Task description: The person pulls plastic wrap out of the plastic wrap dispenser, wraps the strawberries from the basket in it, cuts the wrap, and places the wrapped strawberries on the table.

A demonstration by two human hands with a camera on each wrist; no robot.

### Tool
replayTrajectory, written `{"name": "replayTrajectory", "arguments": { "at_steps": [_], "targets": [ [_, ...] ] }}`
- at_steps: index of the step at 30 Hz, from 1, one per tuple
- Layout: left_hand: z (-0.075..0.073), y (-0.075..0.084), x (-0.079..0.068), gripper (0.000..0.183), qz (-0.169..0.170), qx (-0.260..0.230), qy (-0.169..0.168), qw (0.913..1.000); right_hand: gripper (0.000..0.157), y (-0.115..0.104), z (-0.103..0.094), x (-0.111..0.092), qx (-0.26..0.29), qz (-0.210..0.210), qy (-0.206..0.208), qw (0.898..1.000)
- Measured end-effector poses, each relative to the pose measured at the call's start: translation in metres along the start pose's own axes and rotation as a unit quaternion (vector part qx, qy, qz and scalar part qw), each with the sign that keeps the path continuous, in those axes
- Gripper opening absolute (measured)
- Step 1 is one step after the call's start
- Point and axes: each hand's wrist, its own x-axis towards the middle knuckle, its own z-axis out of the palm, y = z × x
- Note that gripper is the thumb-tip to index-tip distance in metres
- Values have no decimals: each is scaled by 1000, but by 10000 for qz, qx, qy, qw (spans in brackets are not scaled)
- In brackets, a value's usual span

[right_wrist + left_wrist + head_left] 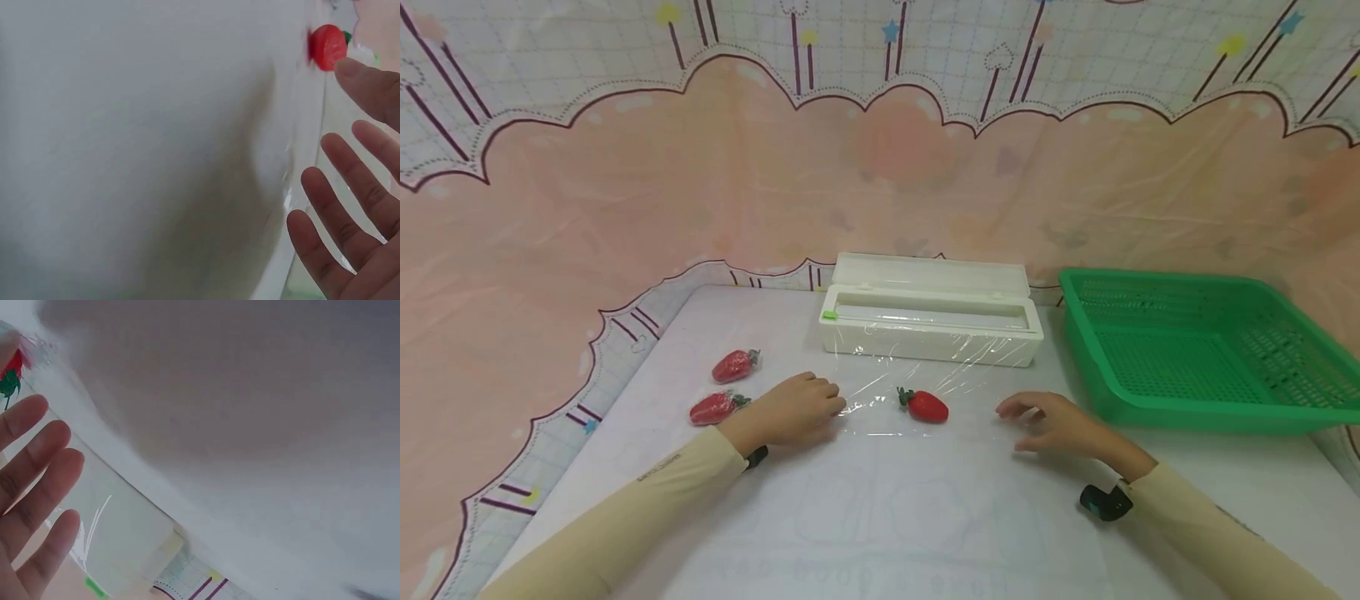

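A red strawberry (pixel 927 407) with a green leafy top lies on a sheet of clear cling film (pixel 880 385) drawn out from the white dispenser box (pixel 925 340). To its left, my left hand (pixel 801 408) is held low at the film's left edge, its fingers (pixel 53 481) loosely spread in the left wrist view. My right hand (pixel 1052 425) hovers on the other side, a short way from the strawberry, with fingers (pixel 344 200) apart and nothing held. Two film-wrapped strawberries, an upper one (pixel 734 366) and a lower one (pixel 715 408), lie beyond the left wrist.
The dispenser's lid (pixel 931 273) stands raised at the back. A green plastic basket (pixel 1165 400) occupies the right rear of the white table (pixel 880 525). Patterned cloth (pixel 775 183) hangs behind the table. Each wrist wears a dark camera, such as the right one (pixel 1105 503).
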Motion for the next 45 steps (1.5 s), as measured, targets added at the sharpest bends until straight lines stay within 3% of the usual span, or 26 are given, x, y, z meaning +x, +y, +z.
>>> {"name": "replayTrajectory", "arguments": {
  "at_steps": [5, 12, 19, 32, 36, 39, 45],
  "targets": [
    [3, -3, -6, 24, 42, -87, -98, 9999, 38, 4, -3, -10, -338, -135, 120, 9993],
    [5, -2, -6, 7, 123, -129, 66, 9998, 25, 8, 0, -10, -681, -389, 295, 9965],
    [5, 0, -3, 7, 23, -220, -28, 9998, 15, 5, 2, -6, -1390, -258, 283, 9895],
    [2, -2, -3, 10, -86, -188, 55, 9998, 19, 2, 4, -5, -1506, -277, 431, 9873],
    [-1, -3, -2, 10, -76, -112, 278, 9995, 20, 1, 2, -4, -1422, -244, 502, 9883],
    [-1, -4, 0, 8, -283, -93, 445, 9986, 19, -1, -2, -3, -1291, -183, 552, 9899],
    [-1, -3, 5, 10, -1050, -339, 525, 9925, 18, -4, -13, 2, -1248, -215, 681, 9896]
  ]
}}
